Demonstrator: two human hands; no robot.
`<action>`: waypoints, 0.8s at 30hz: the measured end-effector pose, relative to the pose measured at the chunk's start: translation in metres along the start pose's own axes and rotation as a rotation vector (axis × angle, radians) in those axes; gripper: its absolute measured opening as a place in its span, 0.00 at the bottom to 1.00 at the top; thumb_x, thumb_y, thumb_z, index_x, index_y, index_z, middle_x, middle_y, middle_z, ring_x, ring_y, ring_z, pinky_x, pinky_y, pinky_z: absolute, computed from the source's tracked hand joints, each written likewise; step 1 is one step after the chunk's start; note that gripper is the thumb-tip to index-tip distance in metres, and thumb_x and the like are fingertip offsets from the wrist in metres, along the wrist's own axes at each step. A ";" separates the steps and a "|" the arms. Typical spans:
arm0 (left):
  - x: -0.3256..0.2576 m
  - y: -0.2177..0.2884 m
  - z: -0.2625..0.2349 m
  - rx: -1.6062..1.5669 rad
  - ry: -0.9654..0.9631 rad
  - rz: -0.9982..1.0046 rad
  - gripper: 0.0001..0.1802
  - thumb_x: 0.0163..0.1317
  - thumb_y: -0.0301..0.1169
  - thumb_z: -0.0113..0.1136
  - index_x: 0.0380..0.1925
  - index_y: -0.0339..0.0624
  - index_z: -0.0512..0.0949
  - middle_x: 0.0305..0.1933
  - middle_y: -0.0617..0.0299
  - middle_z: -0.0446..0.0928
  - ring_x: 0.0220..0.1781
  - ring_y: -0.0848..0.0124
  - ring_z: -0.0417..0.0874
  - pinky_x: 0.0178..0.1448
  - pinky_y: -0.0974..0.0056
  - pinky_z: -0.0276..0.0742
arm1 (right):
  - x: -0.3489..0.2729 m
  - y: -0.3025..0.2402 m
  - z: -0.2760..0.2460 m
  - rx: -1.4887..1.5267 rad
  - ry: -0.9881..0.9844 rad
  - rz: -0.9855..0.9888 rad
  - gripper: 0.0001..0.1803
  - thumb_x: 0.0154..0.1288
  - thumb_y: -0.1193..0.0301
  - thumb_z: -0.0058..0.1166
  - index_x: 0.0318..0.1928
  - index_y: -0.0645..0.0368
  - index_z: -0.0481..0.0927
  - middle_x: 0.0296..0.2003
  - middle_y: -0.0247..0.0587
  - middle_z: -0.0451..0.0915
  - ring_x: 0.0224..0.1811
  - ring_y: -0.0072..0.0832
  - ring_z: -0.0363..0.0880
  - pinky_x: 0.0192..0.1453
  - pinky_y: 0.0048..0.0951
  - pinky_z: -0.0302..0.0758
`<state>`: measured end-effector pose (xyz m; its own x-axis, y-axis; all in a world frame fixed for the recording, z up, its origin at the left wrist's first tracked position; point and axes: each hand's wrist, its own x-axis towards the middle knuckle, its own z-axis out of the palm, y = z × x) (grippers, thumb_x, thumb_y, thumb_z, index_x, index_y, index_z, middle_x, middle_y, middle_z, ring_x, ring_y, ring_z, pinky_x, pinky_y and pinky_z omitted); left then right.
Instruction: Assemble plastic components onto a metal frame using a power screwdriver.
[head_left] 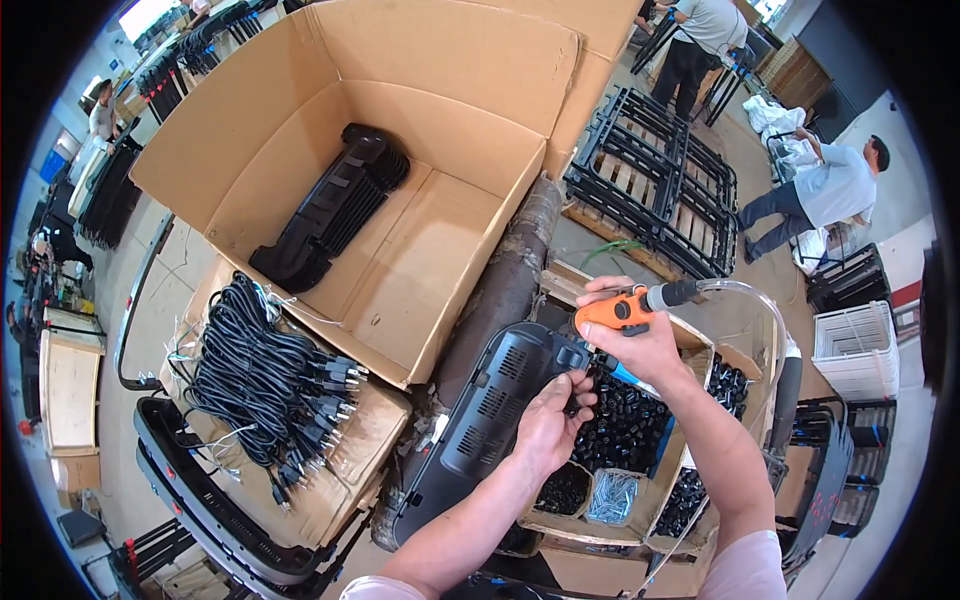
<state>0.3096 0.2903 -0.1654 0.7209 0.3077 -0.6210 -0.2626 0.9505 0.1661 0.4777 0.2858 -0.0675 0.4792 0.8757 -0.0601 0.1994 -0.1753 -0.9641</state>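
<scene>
My right hand (632, 340) is wrapped round an orange air screwdriver (607, 312), which has a black collar and a clear hose (752, 290) running off to the right. The tool is over the far end of a long black plastic housing (497, 390) with slotted vents; its tip is hidden. At that same end my left hand (552, 420) has its fingers curled together against the housing's corner. Whatever small piece they pinch is hard to make out. The housing lies slanted along a worn, wrapped beam (508, 258).
Right of the housing, a divided tray holds small black parts (620, 425) and silver screws (612, 496). A large open carton (450, 130) contains black mouldings (340, 205). Bundled black cables (262, 370) lie at left on cardboard. Black frames (650, 170) and people stand beyond.
</scene>
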 end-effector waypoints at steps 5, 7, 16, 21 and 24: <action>0.000 -0.003 -0.025 0.053 -0.158 0.013 0.16 0.82 0.37 0.51 0.58 0.39 0.79 0.46 0.64 0.83 0.42 0.75 0.83 0.46 0.68 0.83 | 0.006 -0.007 0.003 -0.046 -0.043 -0.016 0.27 0.58 0.76 0.72 0.58 0.63 0.77 0.50 0.42 0.86 0.54 0.26 0.84 0.61 0.31 0.81; -0.002 -0.002 -0.026 0.067 -0.166 0.021 0.16 0.82 0.36 0.52 0.59 0.39 0.79 0.46 0.64 0.83 0.42 0.75 0.83 0.46 0.68 0.83 | 0.006 -0.005 0.002 -0.064 -0.043 -0.022 0.27 0.58 0.76 0.72 0.58 0.63 0.77 0.50 0.42 0.86 0.54 0.25 0.84 0.61 0.31 0.81; -0.013 0.014 -0.015 0.050 -0.161 -0.025 0.18 0.81 0.35 0.53 0.63 0.36 0.77 0.49 0.61 0.84 0.46 0.72 0.85 0.49 0.67 0.83 | 0.015 -0.005 0.003 -0.109 -0.077 -0.027 0.23 0.58 0.74 0.72 0.54 0.62 0.80 0.49 0.41 0.86 0.53 0.26 0.84 0.60 0.31 0.81; -0.011 0.014 -0.023 0.079 -0.165 -0.027 0.19 0.81 0.35 0.53 0.63 0.35 0.77 0.48 0.60 0.83 0.48 0.70 0.84 0.52 0.65 0.82 | 0.014 -0.001 0.007 -0.118 -0.092 -0.024 0.16 0.57 0.72 0.71 0.46 0.59 0.84 0.38 0.31 0.84 0.41 0.19 0.81 0.49 0.27 0.79; -0.008 0.015 -0.029 0.078 -0.215 -0.018 0.18 0.80 0.34 0.53 0.62 0.36 0.77 0.49 0.60 0.84 0.48 0.70 0.85 0.52 0.66 0.83 | 0.013 -0.002 0.007 -0.123 -0.105 -0.026 0.16 0.57 0.72 0.71 0.46 0.59 0.84 0.38 0.31 0.84 0.42 0.19 0.81 0.50 0.27 0.79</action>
<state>0.2817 0.3010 -0.1803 0.8473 0.2847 -0.4484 -0.2042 0.9539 0.2199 0.4773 0.3003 -0.0678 0.3817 0.9218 -0.0680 0.3170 -0.1997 -0.9272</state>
